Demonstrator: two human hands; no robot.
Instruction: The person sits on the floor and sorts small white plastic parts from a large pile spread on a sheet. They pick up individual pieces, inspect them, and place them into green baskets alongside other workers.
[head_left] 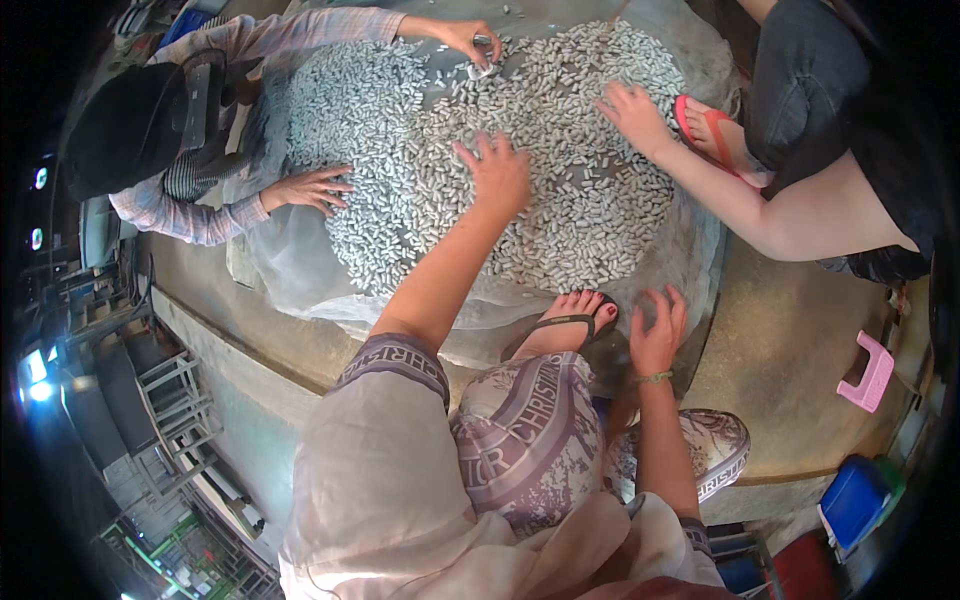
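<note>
A wide spread of small whitish-grey cylindrical pieces (570, 245) covers a translucent plastic sheet (290, 260). My left hand (497, 178) reaches over the middle of the spread, fingers apart, on or just above the pieces; nothing shows in its grasp. Off the pile's near right edge is my right hand (657, 332), thumb and fingers loosely bent and apart, with nothing seen between them. A greenish band (655, 377) circles that wrist. My sandalled foot (570, 318) rests by the near edge of the sheet.
A person in a dark cap (125, 130) works at the left, one hand (310, 188) on the pieces, the other (472, 42) pinching something whitish. From the right another person's hand (635, 118) reaches in. A pink stool (868, 372) and a blue container (855, 500) stand at right.
</note>
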